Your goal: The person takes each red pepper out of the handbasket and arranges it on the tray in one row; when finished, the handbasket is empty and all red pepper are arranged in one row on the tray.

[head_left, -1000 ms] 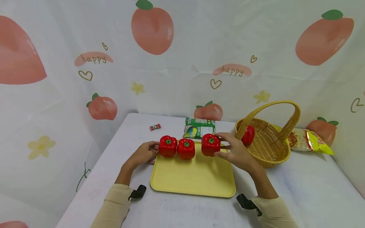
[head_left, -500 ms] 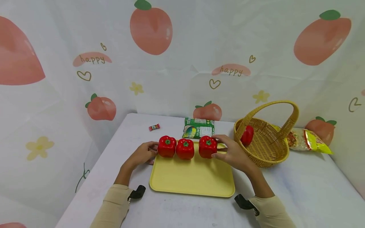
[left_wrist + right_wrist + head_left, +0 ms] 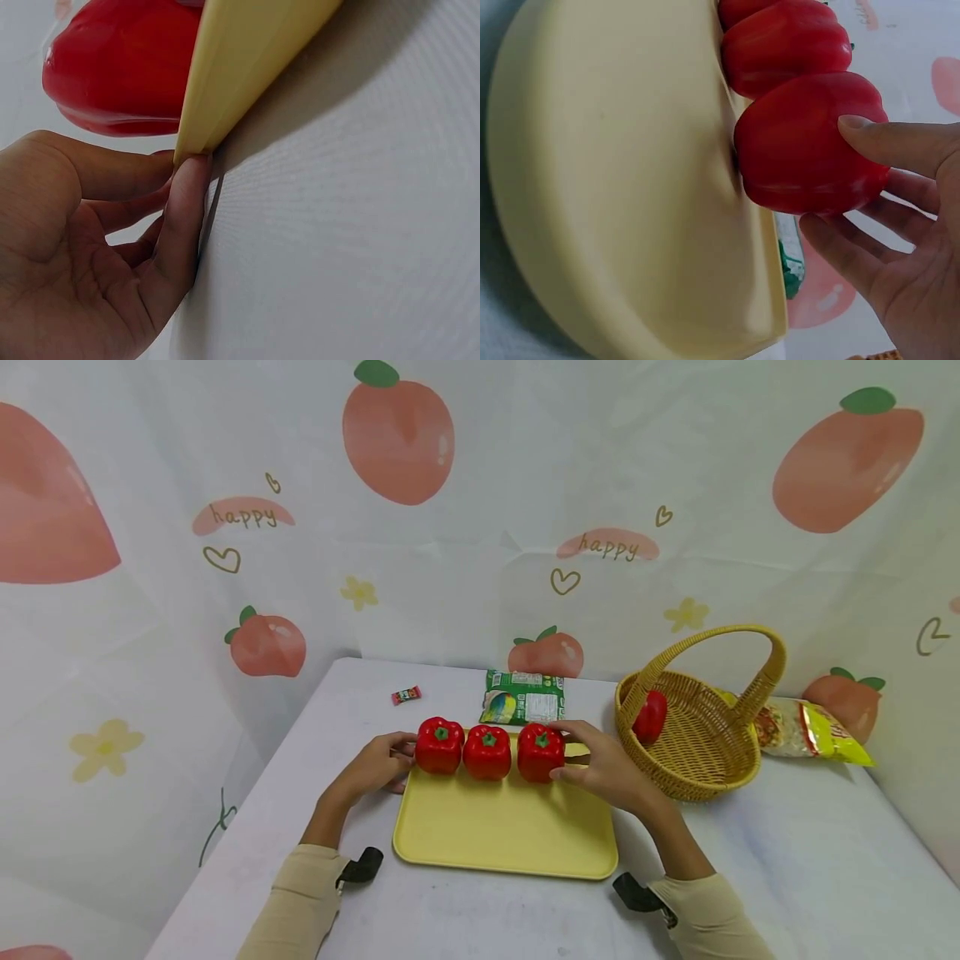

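Three red bell peppers stand along the back of a yellow tray [image 3: 510,831] in the head view: the left pepper [image 3: 439,746], the middle pepper [image 3: 487,752] and the right pepper [image 3: 541,752]. My right hand [image 3: 611,770] holds the right pepper from its right side; the right wrist view shows thumb and fingers around this pepper [image 3: 810,146], close to the tray surface. At the tray's back left corner, my left hand [image 3: 373,766] pinches the rim, as the left wrist view shows, with thumb and finger [image 3: 187,187] on the tray edge. A pepper [image 3: 124,64] sits just beside them.
A wicker basket [image 3: 705,760] with a tall handle stands right of the tray, one red pepper [image 3: 650,717] inside. Behind the tray lies a green packet [image 3: 523,697]. A small wrapped candy [image 3: 406,695] is back left; a yellow bag [image 3: 810,731] lies behind the basket.
My right hand has moved left and slightly down with the right pepper, narrowing the gap to the middle pepper. My left hand has stayed at the tray's rim.
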Tool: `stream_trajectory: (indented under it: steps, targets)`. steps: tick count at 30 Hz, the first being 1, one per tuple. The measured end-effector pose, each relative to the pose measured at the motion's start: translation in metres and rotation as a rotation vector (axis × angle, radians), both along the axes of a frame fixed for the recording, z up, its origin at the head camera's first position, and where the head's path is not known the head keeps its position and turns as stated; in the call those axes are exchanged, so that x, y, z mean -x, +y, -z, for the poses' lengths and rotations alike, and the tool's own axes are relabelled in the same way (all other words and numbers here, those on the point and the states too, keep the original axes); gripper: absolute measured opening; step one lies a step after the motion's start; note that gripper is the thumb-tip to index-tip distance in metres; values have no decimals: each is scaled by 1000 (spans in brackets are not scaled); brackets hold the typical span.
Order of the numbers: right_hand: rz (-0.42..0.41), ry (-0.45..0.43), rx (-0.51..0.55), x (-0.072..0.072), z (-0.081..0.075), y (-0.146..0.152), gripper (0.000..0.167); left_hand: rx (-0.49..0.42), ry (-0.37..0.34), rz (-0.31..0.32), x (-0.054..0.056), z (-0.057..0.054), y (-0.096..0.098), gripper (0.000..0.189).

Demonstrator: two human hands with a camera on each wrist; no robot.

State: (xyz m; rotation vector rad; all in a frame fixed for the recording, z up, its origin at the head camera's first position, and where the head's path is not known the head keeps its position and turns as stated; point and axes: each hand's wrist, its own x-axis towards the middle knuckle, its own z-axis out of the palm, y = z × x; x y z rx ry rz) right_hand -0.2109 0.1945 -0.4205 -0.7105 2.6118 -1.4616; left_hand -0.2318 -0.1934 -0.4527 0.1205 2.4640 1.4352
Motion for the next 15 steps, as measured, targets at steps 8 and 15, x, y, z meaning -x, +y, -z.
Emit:
stream_trajectory:
  steps: [8, 15]
  targets:
    - [0, -7, -3, 3, 2, 1, 65, 4, -13, -21, 2, 1, -1, 51]
    - [-5, -46, 8, 1, 0, 6, 68, 8, -10, -20, 1, -1, 0, 52]
